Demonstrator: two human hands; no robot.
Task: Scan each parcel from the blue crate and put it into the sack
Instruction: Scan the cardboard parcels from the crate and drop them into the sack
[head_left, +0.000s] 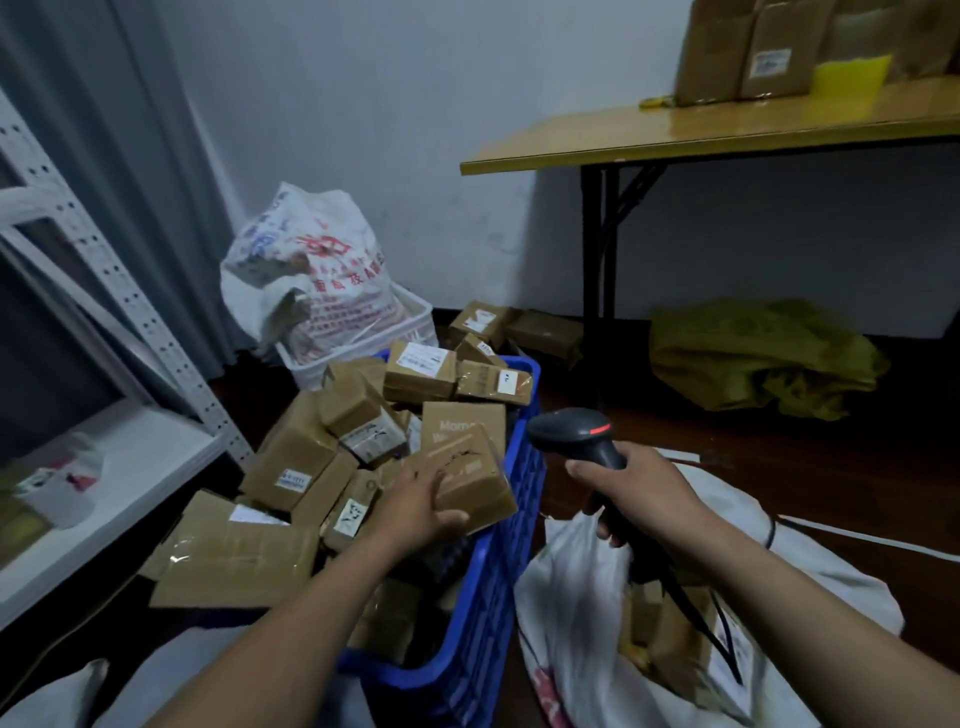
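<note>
A blue crate in the centre is heaped with several brown cardboard parcels. My left hand grips one small brown parcel at the crate's right side, thumb under its near edge. My right hand holds a black barcode scanner by its handle, its red light lit, head pointing left toward that parcel. Below my right hand lies the white sack, mouth open, with several brown parcels inside. The scanner's cable runs down into the sack's mouth.
A white shelf unit stands at the left. Behind the crate a white basket holds a printed plastic bag. Loose parcels lie on the dark floor. A yellow table with boxes is at right, an olive bag under it.
</note>
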